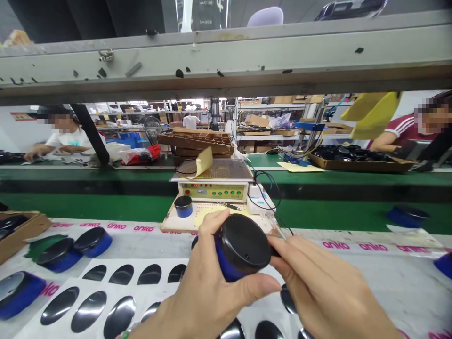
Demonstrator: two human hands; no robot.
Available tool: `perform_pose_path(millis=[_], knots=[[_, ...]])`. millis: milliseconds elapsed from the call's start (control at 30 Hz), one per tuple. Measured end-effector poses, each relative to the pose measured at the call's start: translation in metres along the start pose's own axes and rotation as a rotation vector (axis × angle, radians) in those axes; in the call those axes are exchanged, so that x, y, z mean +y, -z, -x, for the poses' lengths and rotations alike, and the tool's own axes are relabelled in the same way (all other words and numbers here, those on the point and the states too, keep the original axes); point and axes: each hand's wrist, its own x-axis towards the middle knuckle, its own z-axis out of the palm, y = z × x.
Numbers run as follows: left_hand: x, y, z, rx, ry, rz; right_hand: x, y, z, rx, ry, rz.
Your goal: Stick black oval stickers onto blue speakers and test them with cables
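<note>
My left hand [212, 278] is wrapped round a blue-sided cylindrical device with a black top [247, 242], tilted so the top faces me. Fingers of my right hand [318, 278] are pinched at the device's right side, around a small dark piece mostly hidden by them. Under both hands lies a white sheet [70, 329] bearing rows of glossy black discs [120, 315]. Similar blue-and-black devices [93, 241] rest on the table to the left.
Ahead sits a control box [213, 190] with buttons and a lit red light, beside another blue device [183, 206] and cables [271, 188]. A green conveyor belt [318, 202] runs across. An overhead shelf beam [247, 56] spans the view. Co-workers [68, 132] sit beyond the belt.
</note>
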Motion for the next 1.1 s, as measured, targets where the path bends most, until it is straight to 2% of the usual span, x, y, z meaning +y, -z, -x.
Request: perform_pose_path(millis=[100,200,267,367,467,533,633,733,900,967,1000,1100], knots=[[0.0,0.006,-0.008,-0.007,-0.159,-0.247,0.007,-0.01,-0.007,-0.096,-0.134,-0.262],[0.002,0.01,-0.012,-0.013,-0.309,-0.47,0.015,-0.018,-0.01,-0.21,-0.224,-0.398],[0.003,0.01,-0.012,0.044,-0.445,-0.543,0.019,-0.022,-0.009,-0.185,-0.214,-0.418],[0.003,0.006,-0.01,0.143,-0.658,-0.532,0.022,-0.024,-0.007,-0.123,-0.162,-0.389],[0.004,0.003,-0.011,0.191,-0.754,-0.502,0.024,-0.025,-0.005,-0.108,-0.119,-0.345],[0.006,0.005,-0.012,0.198,-0.766,-0.489,0.025,-0.025,-0.005,-0.095,-0.09,-0.322],[0.008,0.008,-0.013,0.138,-0.793,-0.525,0.024,-0.027,-0.005,-0.075,-0.064,-0.311],[0.009,0.01,-0.012,0.108,-0.844,-0.583,0.023,-0.029,-0.005,-0.069,-0.065,-0.313],[0.005,0.01,-0.012,0.099,-0.873,-0.561,0.026,-0.029,-0.002,-0.074,-0.082,-0.289],[0.003,0.014,-0.012,0.091,-0.81,-0.513,0.027,-0.027,-0.001,-0.108,-0.086,-0.316],[0.004,0.018,-0.012,0.07,-0.733,-0.503,0.026,-0.026,-0.001,-0.135,-0.087,-0.34],[0.009,0.033,-0.01,-0.129,-0.437,-0.578,0.016,-0.021,-0.003,-0.3,-0.044,-0.351]])
